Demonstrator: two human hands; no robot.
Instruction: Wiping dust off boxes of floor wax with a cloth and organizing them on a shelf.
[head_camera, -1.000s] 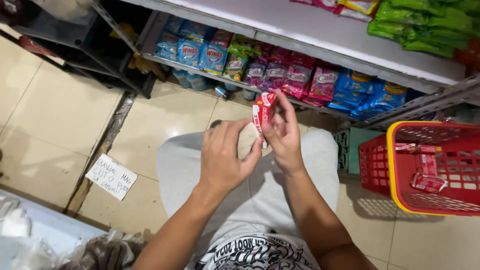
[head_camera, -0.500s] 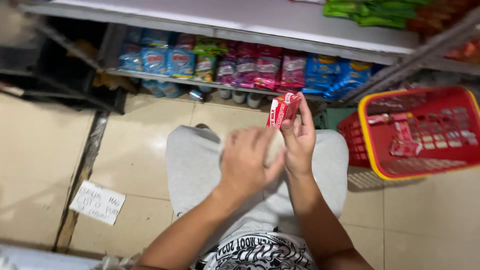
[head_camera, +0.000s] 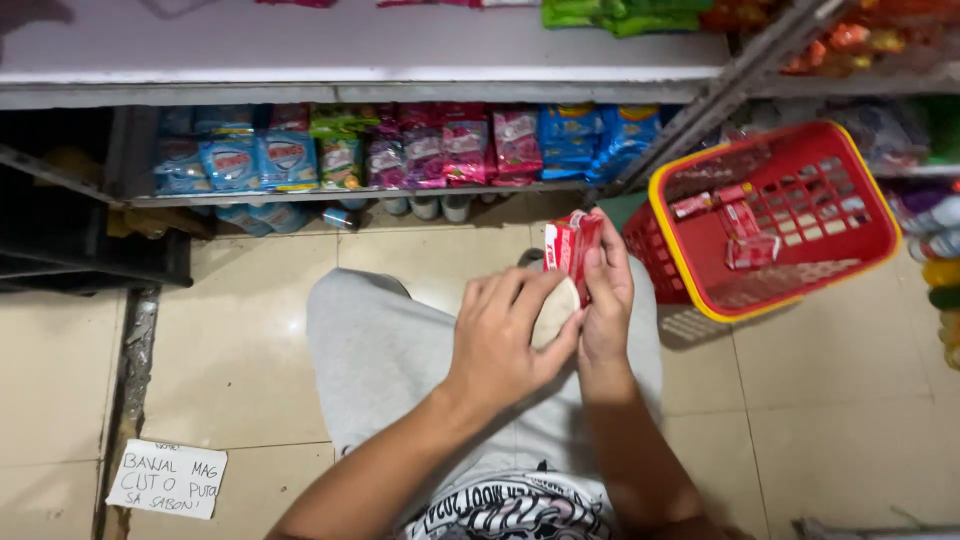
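Both hands met above the person's lap, over grey trousers, with the person apparently crouched or seated low on a tiled floor. The right hand was closed around a small red packet, fingers wrapped along its right side and the packet standing upright, its top clear of the fingertips. The left hand sat just beside and slightly below, fingers curled, thumb and fingers pinching a pale, rounded piece that touched the packet's lower end; whether that piece was the bar inside or part of the wrapper could not be told. The two hands were touching at the packet. To the right, near the right hand, a red basket with a yellow rim stood on the floor, holding several more red packets like the one in hand. Ahead, a low shelf carried a row of blue, green and pink sachets. A handwritten paper note lay on the floor at lower left, well apart from the hands.
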